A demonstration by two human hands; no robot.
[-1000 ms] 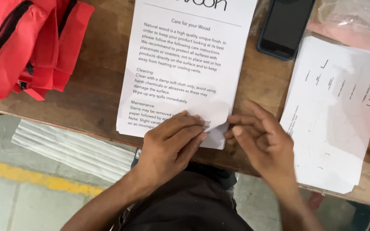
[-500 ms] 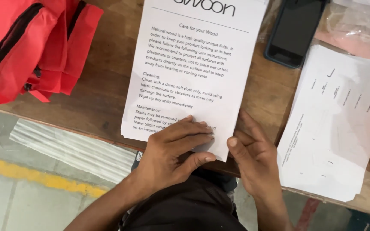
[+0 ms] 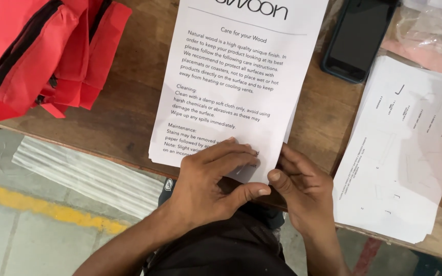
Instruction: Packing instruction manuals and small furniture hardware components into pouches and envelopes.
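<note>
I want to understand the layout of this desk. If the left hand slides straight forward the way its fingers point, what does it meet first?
The left hand points up and right across the white printed paper sheet. Beyond the sheet's edge, probably the black smartphone comes first, though the line is approximate.
</note>
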